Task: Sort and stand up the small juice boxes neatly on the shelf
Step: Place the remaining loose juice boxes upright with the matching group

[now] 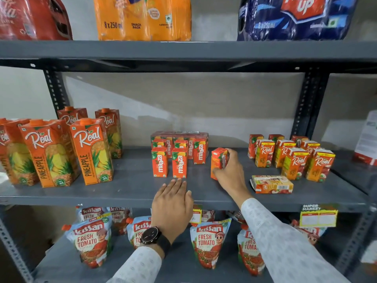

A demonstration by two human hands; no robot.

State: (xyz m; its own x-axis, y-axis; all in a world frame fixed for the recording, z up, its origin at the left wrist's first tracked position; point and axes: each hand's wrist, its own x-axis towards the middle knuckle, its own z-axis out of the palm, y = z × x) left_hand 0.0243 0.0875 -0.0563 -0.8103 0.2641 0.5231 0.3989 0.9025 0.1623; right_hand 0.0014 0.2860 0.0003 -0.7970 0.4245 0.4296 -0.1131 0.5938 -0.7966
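On the grey middle shelf [130, 186], several small orange Maaza boxes [179, 162] stand upright in a cluster at the centre. My right hand [228, 172] grips one more small orange juice box [217, 160], held upright just right of that cluster, its base at the shelf surface. My left hand [173, 199] rests flat on the shelf's front edge with its fingers spread, just below the front Maaza boxes, holding nothing. To the right, several small Real boxes [293, 158] stand upright. One small Real box [272, 184] lies on its side in front of them.
Large Real pineapple cartons [55, 152] stand at the left of the same shelf. Soft-drink multipacks [142, 17] fill the shelf above. Kissan tomato pouches [89, 240] sit on the shelf below. A yellow price tag [318, 215] hangs from the shelf edge at right.
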